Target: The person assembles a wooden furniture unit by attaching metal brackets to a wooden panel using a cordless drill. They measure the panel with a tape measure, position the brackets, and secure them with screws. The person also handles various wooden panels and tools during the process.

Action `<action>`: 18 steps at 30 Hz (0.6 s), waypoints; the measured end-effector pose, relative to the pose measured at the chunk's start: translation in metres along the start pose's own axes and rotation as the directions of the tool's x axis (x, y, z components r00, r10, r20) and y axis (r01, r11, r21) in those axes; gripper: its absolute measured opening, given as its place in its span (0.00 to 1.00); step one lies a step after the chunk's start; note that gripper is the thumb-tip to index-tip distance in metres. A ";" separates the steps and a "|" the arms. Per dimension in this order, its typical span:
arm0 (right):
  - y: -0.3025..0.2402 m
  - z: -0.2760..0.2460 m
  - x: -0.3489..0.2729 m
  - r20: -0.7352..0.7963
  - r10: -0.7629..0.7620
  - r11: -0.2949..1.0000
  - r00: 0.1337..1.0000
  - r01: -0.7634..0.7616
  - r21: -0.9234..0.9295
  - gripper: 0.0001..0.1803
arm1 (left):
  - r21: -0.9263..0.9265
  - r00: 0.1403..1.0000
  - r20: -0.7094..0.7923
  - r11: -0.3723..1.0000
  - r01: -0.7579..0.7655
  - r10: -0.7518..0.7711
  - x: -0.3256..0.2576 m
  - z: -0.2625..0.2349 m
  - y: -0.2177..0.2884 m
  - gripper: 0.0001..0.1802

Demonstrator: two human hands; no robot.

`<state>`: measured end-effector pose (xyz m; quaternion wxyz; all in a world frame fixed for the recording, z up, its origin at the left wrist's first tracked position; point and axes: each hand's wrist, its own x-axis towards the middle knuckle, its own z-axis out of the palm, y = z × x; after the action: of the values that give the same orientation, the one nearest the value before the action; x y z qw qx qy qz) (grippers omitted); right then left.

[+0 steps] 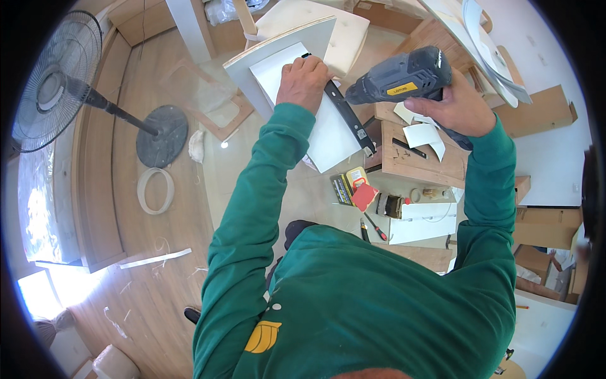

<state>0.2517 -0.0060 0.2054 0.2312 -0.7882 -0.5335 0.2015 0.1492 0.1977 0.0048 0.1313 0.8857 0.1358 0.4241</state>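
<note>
My left hand [303, 83] grips a black metal drawer slide [349, 115] near its far end, pressing it along the edge of a white panel [331, 148]. The panel is tilted and meets a wider grey-white board [323, 39] at its far end. In my right hand [470, 104] is a dark grey cordless drill [404, 72] with a yellow label. My fingers wrap its handle, and its nose points left at the slide, close to my left hand. Whether a bit touches the slide is hard to make out.
On the right, a wooden cabinet piece [413, 169] carries another black slide [409, 148], small screws and white offcuts. Below lie a red-handled screwdriver [380, 232], a yellow-black box [342, 189] and a red square [365, 197]. A standing fan [163, 136] and a tape roll [144, 201] are at left.
</note>
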 end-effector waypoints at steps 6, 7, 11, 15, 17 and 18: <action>-0.002 -0.002 0.002 0.028 0.057 0.996 0.998 -0.059 0.068 0.24 | 0.011 1.000 0.010 1.000 0.000 0.000 -0.001 0.000 -0.001 0.11; -0.002 0.002 0.001 0.014 0.002 0.999 1.000 -0.003 0.046 0.24 | 0.000 1.000 0.008 1.000 0.000 0.000 -0.001 0.000 0.000 0.11; 0.009 0.005 0.004 -0.013 -0.103 0.994 0.995 0.103 0.018 0.24 | -0.001 1.000 0.022 1.000 0.002 -0.002 0.001 -0.001 0.000 0.11; -0.001 0.002 0.003 0.001 -0.062 0.996 0.998 0.062 -0.071 0.24 | 0.009 0.999 0.037 1.000 0.015 -0.015 0.000 -0.003 0.002 0.11; -0.002 0.001 0.005 0.011 -0.054 0.997 0.998 0.055 -0.061 0.25 | 0.024 0.999 0.038 1.000 0.016 -0.017 0.001 -0.004 0.002 0.11; -0.004 0.001 0.006 0.027 -0.063 0.991 0.998 0.066 -0.114 0.25 | 0.022 0.999 0.029 1.000 0.014 -0.015 0.001 -0.004 0.002 0.11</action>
<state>0.2507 0.0006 0.2065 0.1854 -0.7802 -0.5720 0.1722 0.1469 0.1970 0.0087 0.1269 0.8921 0.1450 0.4087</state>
